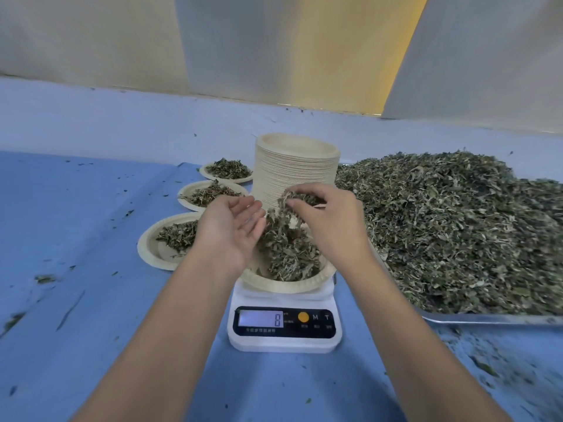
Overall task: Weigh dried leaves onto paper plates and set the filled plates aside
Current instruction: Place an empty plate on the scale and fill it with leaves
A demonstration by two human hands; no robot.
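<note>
Head view: the right hand point(332, 220) pinches a tuft point(300, 197) of dried leaves between thumb and curled fingertips. Straight below that pinch sits the plate point(292, 283) on the scale point(285, 327), already holding a loose heap point(286, 254). The left hand point(234, 229) is just left of the pinch, palm turned inward and fingers relaxed and spread, holding nothing; whether its fingertips touch the leaves I cannot tell. It seems to fence in strays.

Behind the pinch rises the stack point(297, 169) of unused plates. To its right lies the tray point(487, 318) with the big pile point(457, 226). Three filled plates point(170, 239) stand in a row left of the open hand. The scale's display appears to read 8, though it is small.

Handling, as I judge it: the leaves are very light, crisp and tangled. They come away in clumps, shed crumbs and crush under a hard squeeze. A gentle fingertip pinch suits fine top-ups, and a loose scoop suits bulk. The plate looks thin and somewhat flexible, and it is light even when loaded. It is best taken at the crimped rim on both sides, or with fingers slid under the edge, and kept level. A tilt or jolt would likely spill the heap, and a draught could scatter it.
</note>
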